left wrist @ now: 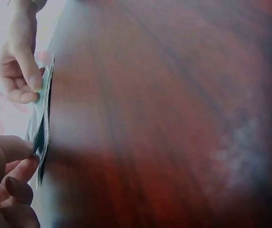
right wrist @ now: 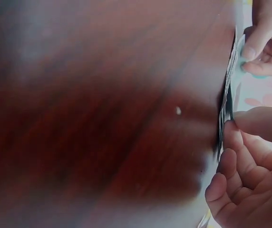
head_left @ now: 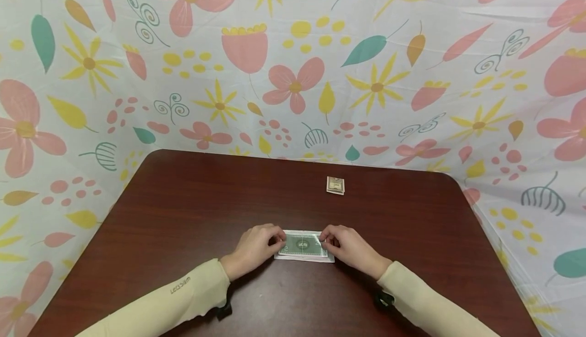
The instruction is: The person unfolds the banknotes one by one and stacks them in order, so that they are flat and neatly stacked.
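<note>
A green paper banknote [head_left: 302, 244] with a pale border lies lengthwise in front of me, on top of a stack of paper notes [head_left: 304, 258] whose light edges show around it. My left hand [head_left: 256, 248] pinches the banknote's left end between thumb and fingers. At the other end, my right hand [head_left: 352, 245] pinches it the same way. Both wrist views show the stack edge-on as thin layers, with the banknote [right wrist: 230, 102] bowed a little above the layers between the two hands.
Farther back on the dark brown table [head_left: 220, 194] sits a small folded tan note [head_left: 335, 185], right of centre. A white cloth [head_left: 293, 36] printed with flowers and leaves hangs behind the table and along its sides. Light sleeves cover both forearms.
</note>
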A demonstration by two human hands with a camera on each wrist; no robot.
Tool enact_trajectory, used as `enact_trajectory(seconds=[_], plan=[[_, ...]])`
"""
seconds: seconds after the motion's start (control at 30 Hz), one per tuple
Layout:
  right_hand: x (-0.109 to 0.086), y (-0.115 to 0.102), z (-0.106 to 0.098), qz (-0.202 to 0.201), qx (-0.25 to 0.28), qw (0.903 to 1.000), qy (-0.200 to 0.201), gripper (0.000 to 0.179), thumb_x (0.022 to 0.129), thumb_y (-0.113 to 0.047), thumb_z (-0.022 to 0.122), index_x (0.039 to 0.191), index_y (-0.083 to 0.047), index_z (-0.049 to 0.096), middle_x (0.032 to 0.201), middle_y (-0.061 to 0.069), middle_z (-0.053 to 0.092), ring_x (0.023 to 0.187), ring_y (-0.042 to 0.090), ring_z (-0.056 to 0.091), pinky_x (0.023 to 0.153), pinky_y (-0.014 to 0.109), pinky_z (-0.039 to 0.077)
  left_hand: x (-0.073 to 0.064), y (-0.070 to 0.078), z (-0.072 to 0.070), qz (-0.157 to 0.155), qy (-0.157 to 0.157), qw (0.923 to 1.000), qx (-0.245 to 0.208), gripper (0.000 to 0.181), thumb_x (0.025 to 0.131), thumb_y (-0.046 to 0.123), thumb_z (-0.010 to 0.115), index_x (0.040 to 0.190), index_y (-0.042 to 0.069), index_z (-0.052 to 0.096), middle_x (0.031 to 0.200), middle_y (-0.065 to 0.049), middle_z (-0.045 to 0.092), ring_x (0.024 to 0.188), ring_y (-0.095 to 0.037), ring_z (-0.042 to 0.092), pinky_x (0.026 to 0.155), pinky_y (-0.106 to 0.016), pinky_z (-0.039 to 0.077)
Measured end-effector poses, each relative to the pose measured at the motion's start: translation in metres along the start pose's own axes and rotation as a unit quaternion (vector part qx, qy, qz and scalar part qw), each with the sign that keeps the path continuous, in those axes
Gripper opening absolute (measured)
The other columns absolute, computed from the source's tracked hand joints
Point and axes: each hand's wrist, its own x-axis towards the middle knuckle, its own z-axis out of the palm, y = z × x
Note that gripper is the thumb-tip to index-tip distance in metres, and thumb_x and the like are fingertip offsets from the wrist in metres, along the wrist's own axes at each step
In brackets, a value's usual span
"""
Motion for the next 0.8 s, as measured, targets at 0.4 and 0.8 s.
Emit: enact_trajectory(seconds=[0.4, 0.8], plan=[[0.003, -0.004, -0.002, -0.006, -0.04, 0.9991, -0.01, 0.009, 0.093, -0.005, 0.073, 0.097, -0.012, 0.07, 0.076, -0.016, 0.056, 0.073, 0.002, 0.049, 0.064, 0.024, 0.045, 0.001, -0.001, 0.0, 0.019, -0.02, 0.9986, 0.046, 0.006, 0.094, 0.022, 0.08, 0.099, 0.021, 0.077, 0.091, 0.01, 0.064, 0.074, -0.004, 0.061, 0.062, -0.024, 0.048], [0.024, 0.019, -0.026, 0.006, -0.003, 1.0, -0.006, 0.004, 0.098, -0.015, 0.072, 0.095, -0.012, 0.073, 0.086, -0.01, 0.067, 0.078, 0.003, 0.06, 0.072, 0.028, 0.053, 0.002, -0.002, -0.006, 0.027, -0.058, 0.9973, 0.036, 0.013, 0.095, 0.022, 0.079, 0.107, 0.018, 0.077, 0.105, 0.003, 0.067, 0.078, -0.01, 0.063, 0.062, -0.025, 0.048]])
